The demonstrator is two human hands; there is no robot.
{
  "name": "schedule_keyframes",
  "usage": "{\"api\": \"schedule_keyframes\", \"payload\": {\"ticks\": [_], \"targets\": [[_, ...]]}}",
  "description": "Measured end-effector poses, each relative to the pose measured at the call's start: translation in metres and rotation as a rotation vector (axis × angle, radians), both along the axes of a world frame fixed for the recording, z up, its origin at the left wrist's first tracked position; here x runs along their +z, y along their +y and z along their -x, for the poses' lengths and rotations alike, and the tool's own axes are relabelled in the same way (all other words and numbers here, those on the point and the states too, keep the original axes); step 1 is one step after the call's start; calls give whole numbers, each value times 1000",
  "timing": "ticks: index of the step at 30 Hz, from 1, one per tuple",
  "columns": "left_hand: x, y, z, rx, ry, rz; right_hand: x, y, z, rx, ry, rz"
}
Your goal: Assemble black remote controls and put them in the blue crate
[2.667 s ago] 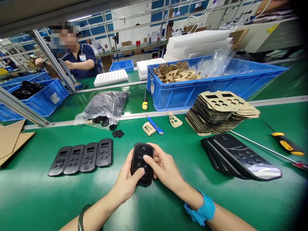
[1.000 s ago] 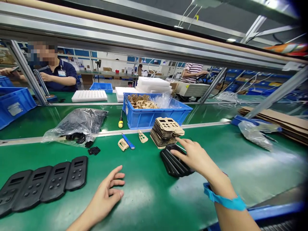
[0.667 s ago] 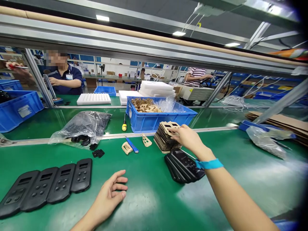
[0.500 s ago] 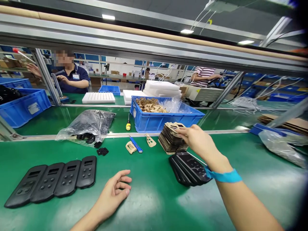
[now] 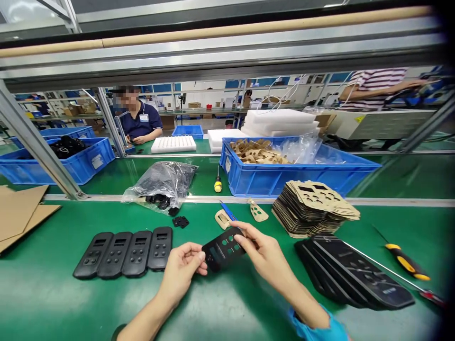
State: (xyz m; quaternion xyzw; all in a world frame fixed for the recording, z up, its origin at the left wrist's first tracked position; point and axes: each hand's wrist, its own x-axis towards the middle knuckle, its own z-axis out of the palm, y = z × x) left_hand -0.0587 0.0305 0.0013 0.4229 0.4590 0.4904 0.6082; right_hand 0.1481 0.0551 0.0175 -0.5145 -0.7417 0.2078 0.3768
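Both my hands hold one thin black sheet with round holes point(image 5: 223, 248) above the green belt. My left hand point(image 5: 182, 270) pinches its near left corner. My right hand point(image 5: 262, 252) grips its right edge with thumb and fingers. A row of black remote housings point(image 5: 124, 246) lies to the left of my hands. A fanned stack of black front panels point(image 5: 350, 273) lies to the right. Behind that stack sits a pile of tan backed sheets point(image 5: 315, 207).
A blue bin point(image 5: 291, 176) of tan scraps stands behind the belt rail. A plastic bag of black parts point(image 5: 161, 182), a blue-handled knife point(image 5: 225, 210), small tan pieces and yellow-handled screwdrivers point(image 5: 405, 262) lie around. Cardboard point(image 5: 19, 215) lies at left. A person works across the line.
My right hand took a sheet from the tan pile and brought it back to the middle. My left hand rose from the belt and took hold of the sheet too. The view tilted down.
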Motion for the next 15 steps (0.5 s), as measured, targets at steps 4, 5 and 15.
{"api": "schedule_keyframes", "payload": {"ticks": [4,5,15], "targets": [[-3,1,-1,-27,12,55,-12,-4,1,163,-230,-106],[-4,0,-2,-40,8,66,-14,-6,3,234,-264,-99],[1,-7,-13,-236,-217,142,-26,-23,22,503,299,140]]}}
